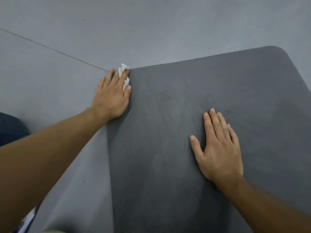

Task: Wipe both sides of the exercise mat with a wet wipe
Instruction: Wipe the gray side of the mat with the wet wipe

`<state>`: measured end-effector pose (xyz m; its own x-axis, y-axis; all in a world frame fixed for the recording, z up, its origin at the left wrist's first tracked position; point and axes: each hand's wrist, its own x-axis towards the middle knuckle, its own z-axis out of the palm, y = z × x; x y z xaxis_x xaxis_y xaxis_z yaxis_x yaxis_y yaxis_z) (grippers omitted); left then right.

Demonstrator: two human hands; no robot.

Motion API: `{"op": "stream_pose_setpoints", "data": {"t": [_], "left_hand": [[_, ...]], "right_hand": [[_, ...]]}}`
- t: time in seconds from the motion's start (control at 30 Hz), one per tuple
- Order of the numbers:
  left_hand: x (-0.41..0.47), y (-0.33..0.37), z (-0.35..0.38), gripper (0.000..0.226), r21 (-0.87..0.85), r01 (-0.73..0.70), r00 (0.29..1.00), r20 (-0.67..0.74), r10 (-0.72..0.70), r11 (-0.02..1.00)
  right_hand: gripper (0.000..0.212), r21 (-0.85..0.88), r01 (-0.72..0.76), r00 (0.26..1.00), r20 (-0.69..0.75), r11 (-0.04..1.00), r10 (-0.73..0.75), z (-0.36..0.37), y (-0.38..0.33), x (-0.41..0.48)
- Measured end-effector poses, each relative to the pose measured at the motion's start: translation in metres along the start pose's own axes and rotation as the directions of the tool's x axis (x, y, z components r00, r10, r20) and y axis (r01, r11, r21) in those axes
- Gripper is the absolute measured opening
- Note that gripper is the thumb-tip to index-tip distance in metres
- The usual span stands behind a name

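Fingers of left hand (111, 96), nearly straight, press crumpled wet wipe (123, 71) onto mat (168, 132) corner. Right hand (217, 147) lies flat on mat.

Exercise mat (168, 132): dark grey, foam or rubber by its look, matt throughout. The surface carries fine, close-set wavy ribbing. No gloss, only a faint paler bloom mid-sheet. The edge and the rounded corner look soft.

Wet wipe (123, 68): white, thin, paper-like or nonwoven cloth, crumpled into sharp creases, matt.

Floor (151, 27): pale grey, smooth and even, with a dull satin sheen and a few small dark specks. One thin straight seam (55, 50) crosses it.

Far left: a patch of dark blue cloth (11, 128), matt, weave too blurred to tell.
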<state>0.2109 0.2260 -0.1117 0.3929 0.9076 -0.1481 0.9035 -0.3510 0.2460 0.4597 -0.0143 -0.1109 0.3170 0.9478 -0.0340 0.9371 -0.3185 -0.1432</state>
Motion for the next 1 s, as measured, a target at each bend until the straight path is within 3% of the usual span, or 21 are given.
{"op": "stream_pose_setpoints", "data": {"t": [0.13, 0.33, 0.6, 0.73, 1.0], "left_hand": [[0.005, 0.006, 0.000, 0.060, 0.014, -0.003, 1.000, 0.006, 0.003, 1.000], [-0.066, 0.036, 0.017, 0.064, 0.063, -0.221, 0.974, 0.060, 0.218, 0.973], [-0.193, 0.108, 0.046, 0.063, 0.093, -0.463, 0.883, 0.137, 0.450, 0.881], [-0.190, 0.110, 0.044, 0.063, 0.100, -0.453, 0.887, 0.150, 0.437, 0.886], [-0.072, 0.086, 0.029, 0.063, 0.109, -0.299, 0.952, 0.104, 0.288, 0.948]], "right_hand": [[0.078, -0.013, -0.003, 1.000, 0.004, 1.000, 0.003, -0.001, 0.000, 0.000], [0.078, -0.019, -0.004, 1.000, 0.008, 1.000, 0.005, -0.002, 0.000, -0.001], [0.078, -0.007, -0.009, 1.000, 0.006, 1.000, 0.009, -0.001, -0.001, 0.000], [0.078, -0.009, -0.008, 1.000, 0.016, 1.000, 0.008, -0.002, -0.001, 0.000], [0.078, -0.008, -0.012, 0.999, 0.041, 1.000, 0.012, -0.004, -0.002, 0.001]]}}
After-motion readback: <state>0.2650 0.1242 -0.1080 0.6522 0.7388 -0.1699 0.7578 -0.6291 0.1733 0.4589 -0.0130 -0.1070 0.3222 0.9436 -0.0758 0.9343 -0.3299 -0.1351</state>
